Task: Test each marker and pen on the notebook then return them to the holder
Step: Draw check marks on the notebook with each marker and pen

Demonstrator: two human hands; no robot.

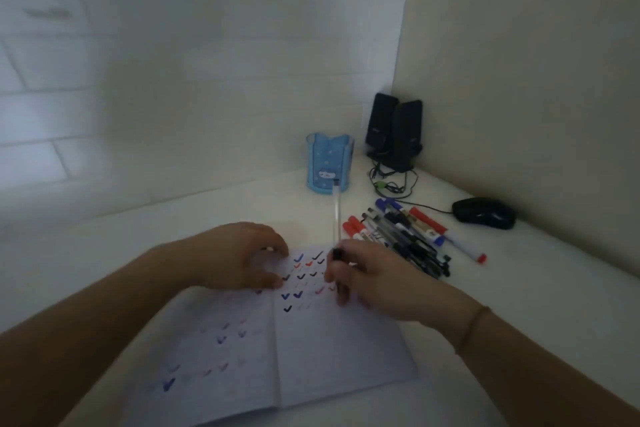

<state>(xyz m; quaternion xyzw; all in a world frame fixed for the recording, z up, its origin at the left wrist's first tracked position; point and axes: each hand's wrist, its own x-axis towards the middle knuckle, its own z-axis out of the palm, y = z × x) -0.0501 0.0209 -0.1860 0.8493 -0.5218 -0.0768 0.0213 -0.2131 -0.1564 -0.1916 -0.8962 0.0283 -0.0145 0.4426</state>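
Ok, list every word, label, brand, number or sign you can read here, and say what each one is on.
No text can be read in this view.
Notebook: only tick marks in blue, black and red, no words.
Holder: a small pale picture low on its front, no legible lettering.
Pile of markers and pens: label patches on the barrels, too blurred to read.
Speakers: a faint mark on the left one, too small to read.

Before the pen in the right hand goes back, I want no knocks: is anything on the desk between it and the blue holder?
Nothing visible blocks it. The right hand grips the clear pen, whose far end already points at the blue holder. Only bare desk lies between. The pile of pens and markers sits to the right, clear of that line.
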